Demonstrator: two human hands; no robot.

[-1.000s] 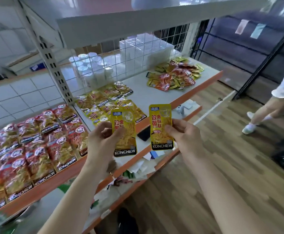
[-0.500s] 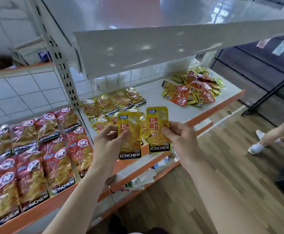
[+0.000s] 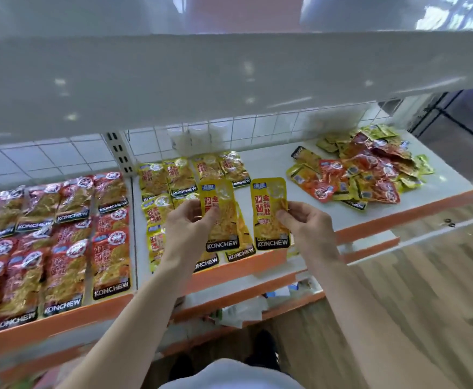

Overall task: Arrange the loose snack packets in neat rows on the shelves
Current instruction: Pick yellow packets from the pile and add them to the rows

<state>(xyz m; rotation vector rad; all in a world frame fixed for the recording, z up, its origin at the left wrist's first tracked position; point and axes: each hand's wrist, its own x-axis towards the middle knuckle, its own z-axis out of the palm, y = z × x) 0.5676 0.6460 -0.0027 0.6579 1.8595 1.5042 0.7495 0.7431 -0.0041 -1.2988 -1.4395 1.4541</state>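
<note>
Person's left hand (image 3: 186,223) pinches a first yellow packet (image 3: 221,217) by its left edge, thumb on the printed face, fingers curled behind. The right hand (image 3: 305,224) pinches a second yellow packet (image 3: 269,217) by its right edge, thumb in front, fingers tucked behind. Both packets are upright, labels outward, side by side with a gap between, held above the front edge of the shelf (image 3: 269,167). Under them the shelved yellow packets (image 3: 179,175) lie flat in rows from the back-left corner to the front edge. A loose pile (image 3: 370,169) of red and yellow packets is heaped at the shelf's right end, well apart from both hands. The red packets (image 3: 61,234) fill the neighbouring section in rows, left of the white upright (image 3: 120,153)
</note>
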